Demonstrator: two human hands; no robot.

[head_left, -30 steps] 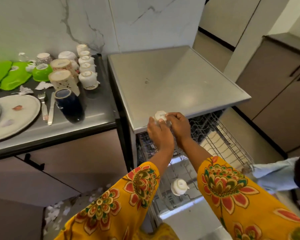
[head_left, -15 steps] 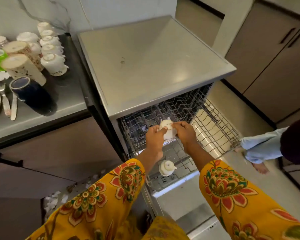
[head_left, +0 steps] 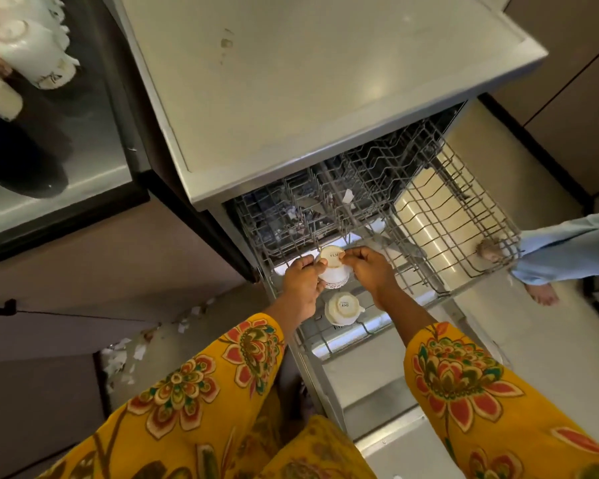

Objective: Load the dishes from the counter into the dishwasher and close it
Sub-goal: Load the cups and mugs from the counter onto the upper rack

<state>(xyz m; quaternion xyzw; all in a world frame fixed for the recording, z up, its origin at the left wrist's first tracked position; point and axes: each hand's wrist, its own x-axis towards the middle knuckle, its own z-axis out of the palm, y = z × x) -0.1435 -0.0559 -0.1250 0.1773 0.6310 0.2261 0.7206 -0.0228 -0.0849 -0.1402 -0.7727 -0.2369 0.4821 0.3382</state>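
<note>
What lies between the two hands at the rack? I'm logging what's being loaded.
In the head view, an upturned white cup sits between the left hand and right hand, both holding it over the dishwasher rack.

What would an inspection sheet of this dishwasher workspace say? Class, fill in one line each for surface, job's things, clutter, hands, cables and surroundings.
Surface: steel counter at left; dishwasher top bare, with a small stain.
Job's things: held cup upside down over the pulled-out rack; loaded cup upside down nearer the front; white cups and a dark mug wait on the counter.
Clutter: torn paper scraps on the floor.
Hands: left hand and right hand both grip the held cup.
Cables: nothing seen.
Surroundings: cabinets at right; another person's bare foot beside the rack.
</note>
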